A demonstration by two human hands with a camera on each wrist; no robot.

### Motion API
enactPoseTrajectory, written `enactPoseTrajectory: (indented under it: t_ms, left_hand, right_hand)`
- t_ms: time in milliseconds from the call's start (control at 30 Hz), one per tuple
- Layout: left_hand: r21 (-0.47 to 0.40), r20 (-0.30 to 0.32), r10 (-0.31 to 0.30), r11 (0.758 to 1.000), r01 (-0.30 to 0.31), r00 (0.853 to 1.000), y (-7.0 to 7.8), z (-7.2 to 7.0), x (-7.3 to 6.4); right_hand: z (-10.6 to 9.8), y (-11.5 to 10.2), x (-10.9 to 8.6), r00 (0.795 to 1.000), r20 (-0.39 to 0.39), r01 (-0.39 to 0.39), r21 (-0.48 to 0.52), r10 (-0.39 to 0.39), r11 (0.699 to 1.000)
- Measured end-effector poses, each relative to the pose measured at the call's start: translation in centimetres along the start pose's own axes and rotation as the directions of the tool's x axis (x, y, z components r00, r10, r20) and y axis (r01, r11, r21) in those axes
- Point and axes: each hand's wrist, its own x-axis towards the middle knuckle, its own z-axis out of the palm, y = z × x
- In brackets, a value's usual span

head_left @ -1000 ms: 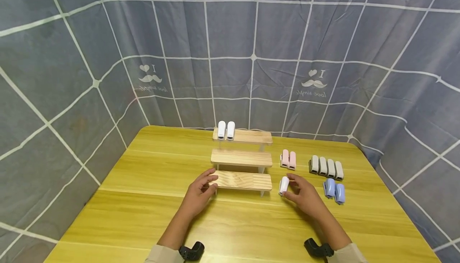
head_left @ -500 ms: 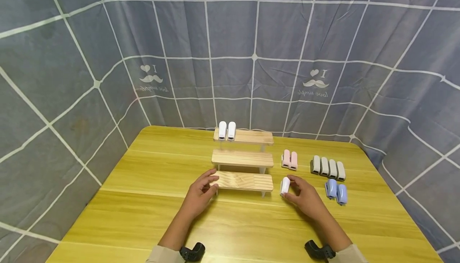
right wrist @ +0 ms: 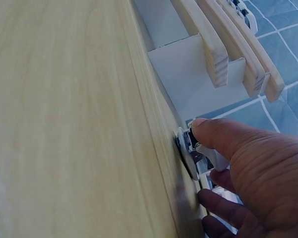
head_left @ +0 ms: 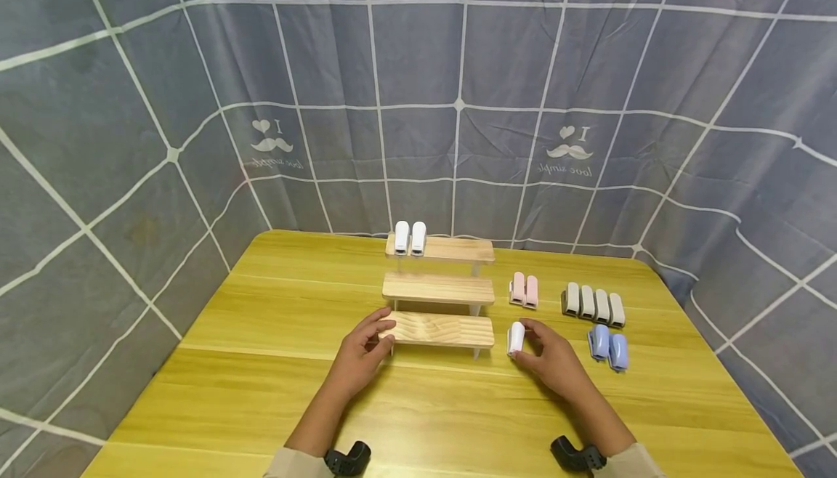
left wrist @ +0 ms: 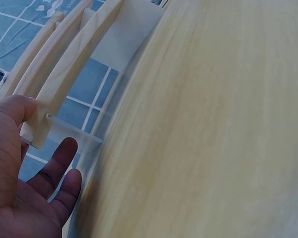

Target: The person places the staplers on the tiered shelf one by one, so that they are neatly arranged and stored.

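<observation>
My left hand (head_left: 363,349) holds the left end of the lowest board of a three-step wooden display stand (head_left: 445,329). In the left wrist view, the thumb (left wrist: 21,107) lies against that board's end and two fingers spread apart below it. To the right of the stand, my right hand (head_left: 552,358) pinches a white mini stapler (head_left: 516,338) between thumb and fingers, low at the tabletop. The right wrist view has the thumb (right wrist: 213,133) on one end of the stapler (right wrist: 208,154), whose other parts are partly hidden by the hand. Two white mini staplers (head_left: 410,238) stand side by side on the top board's left end.
Two pink staplers (head_left: 524,290) lie right of the stand. Further right is a row of several grey-white staplers (head_left: 593,304), with two blue staplers (head_left: 608,347) in front. A grey checked curtain (head_left: 418,136) hangs behind the wooden table (head_left: 445,420).
</observation>
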Motion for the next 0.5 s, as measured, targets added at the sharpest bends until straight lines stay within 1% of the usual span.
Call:
enactPoseTrajectory:
  t_ms: [500]
  left_hand:
    - [-0.001,-0.001,0.005,1.0,-0.005,1.0,-0.04,-0.02,0.01]
  right_hand:
    - [-0.27,-0.4,-0.05,0.999,0.037,-0.02,0.004,0.02,1.0]
